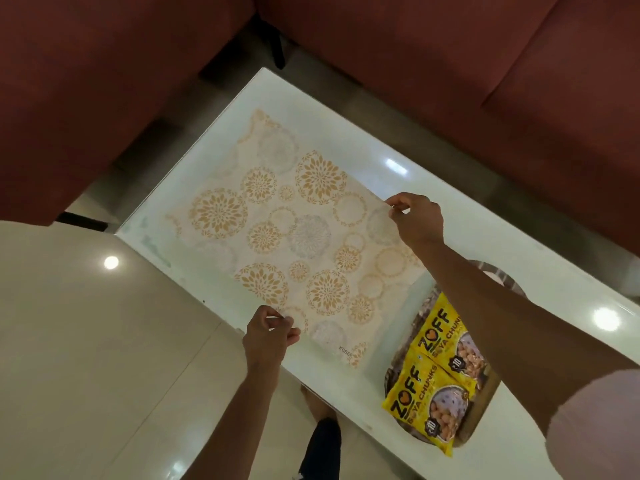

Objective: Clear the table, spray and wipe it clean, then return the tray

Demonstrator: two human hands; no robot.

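**Both hands pinch the patterned mat over the white desk**

The right forearm [512,327], nearest the lens, reaches across from the lower right, its pale sleeve [599,424] at the frame edge. Beneath it a dark tray [483,415] sits on the desk [450,188], close to its near edge, carrying two yellow soya chunk packets [429,407]. The forearm covers part of the tray.

The right hand [417,216] has its fingers clenched on the far right corner of a thin mat [277,230] printed with orange and grey floral circles. The left hand [268,336] pinches the mat's near edge between thumb and fingers. The mat spreads over the desk's left half, just beside the tray.

Dark red sofas [450,46] stand around the desk's far sides. Glossy cream floor tiles [86,358] lie to the left.
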